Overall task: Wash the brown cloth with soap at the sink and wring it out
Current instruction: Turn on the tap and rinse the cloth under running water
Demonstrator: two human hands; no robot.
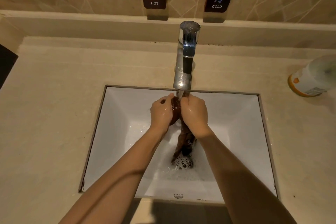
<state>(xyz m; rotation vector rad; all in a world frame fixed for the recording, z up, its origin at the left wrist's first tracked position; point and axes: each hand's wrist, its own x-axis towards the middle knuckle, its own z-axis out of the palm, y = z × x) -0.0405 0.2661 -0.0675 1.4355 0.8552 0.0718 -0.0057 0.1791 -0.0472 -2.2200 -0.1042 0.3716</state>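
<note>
Clenching brown cloth [176,109]: left hand [161,112], right hand [194,112].

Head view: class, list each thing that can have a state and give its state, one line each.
brown cloth: wet, bunched, tail hanging down.
left hand: wet, gripping the brown cloth.
right hand: wet, gripping the brown cloth.
faucet: running, stream falling on the brown cloth.
sink: wet, suds at the bottom.
bottle: on the counter, untouched; cap too blurred to tell.
</note>
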